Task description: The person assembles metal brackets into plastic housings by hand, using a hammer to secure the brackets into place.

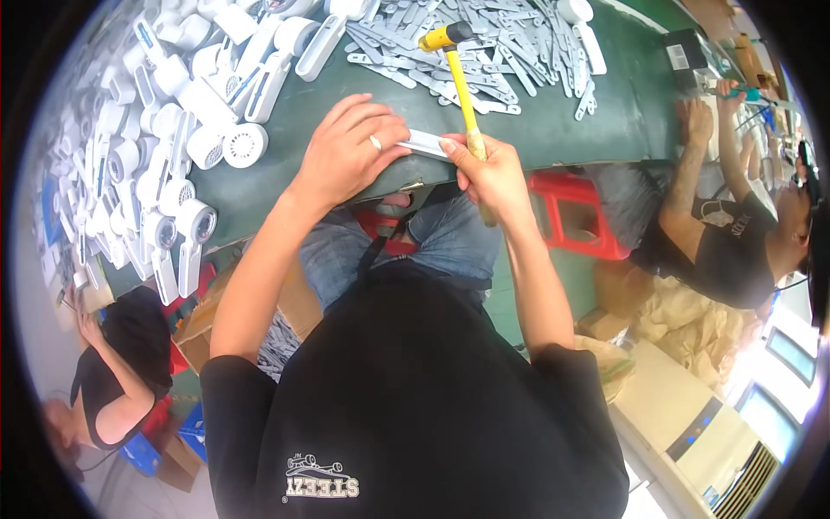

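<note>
At the near edge of the green table (285,117), my left hand (350,147) is closed over a long white plastic part (425,144). Its left end is hidden under my fingers. My right hand (493,173) grips a hammer (462,95) by its yellow handle, with the yellow and black head pointing away from me. The right thumb presses on the right end of the white part. Just beyond the hammer lies a heap of flat grey strips (389,43). A large pile of white handheld fan bodies (203,99) covers the table on the left.
A red stool (566,216) stands to the right of my legs. One co-worker (718,233) sits at the right, another (125,363) at the left. A cardboard box (298,298) by my left side sits beside more grey strips. Brown paper (692,324) lies behind on the right.
</note>
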The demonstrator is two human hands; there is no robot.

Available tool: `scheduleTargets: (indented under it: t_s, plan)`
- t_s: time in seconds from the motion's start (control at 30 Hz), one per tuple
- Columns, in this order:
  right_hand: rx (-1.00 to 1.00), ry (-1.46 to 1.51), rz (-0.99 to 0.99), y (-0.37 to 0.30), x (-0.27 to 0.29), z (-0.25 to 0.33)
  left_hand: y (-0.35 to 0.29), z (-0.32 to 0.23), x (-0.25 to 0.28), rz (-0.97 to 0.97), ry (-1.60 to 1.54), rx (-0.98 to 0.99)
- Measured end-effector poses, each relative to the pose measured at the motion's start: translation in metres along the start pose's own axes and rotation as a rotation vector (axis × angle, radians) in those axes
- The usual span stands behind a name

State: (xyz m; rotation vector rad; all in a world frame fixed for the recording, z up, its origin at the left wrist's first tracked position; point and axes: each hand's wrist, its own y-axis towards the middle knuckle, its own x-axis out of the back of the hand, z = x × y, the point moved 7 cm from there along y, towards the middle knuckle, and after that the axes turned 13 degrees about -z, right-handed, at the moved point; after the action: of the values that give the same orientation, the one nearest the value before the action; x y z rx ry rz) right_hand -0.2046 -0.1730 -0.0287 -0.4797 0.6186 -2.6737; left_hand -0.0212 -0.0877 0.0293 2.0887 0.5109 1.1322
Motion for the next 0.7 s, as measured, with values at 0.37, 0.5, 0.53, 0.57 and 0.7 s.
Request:
scheduleTargets:
  t_s: [0.37,0.5,0.53,0.57,0.7]
  plan:
    - [0.077,0.222,-0.114,-0.057,0.03,-0.017,0.003,-0.007,-0.014,0.127,0.052,-0.149]
    - [0.185,-0.19,-0.093,-0.12,0.06,-0.003,0.0,-0.008,-0.009,0.098,0.023,-0.124]
    - [0.19,-0.237,-0.099,-0.132,0.061,-0.003,0.001,-0.009,-0.011,0.099,0.01,-0.125]
    - [0.206,-0.238,-0.102,-0.14,0.059,-0.007,0.002,-0.008,-0.012,0.105,0.008,-0.126]
    - [0.247,-0.325,-0.138,-0.141,0.055,-0.028,0.005,-0.009,-0.013,0.106,0.015,-0.132]
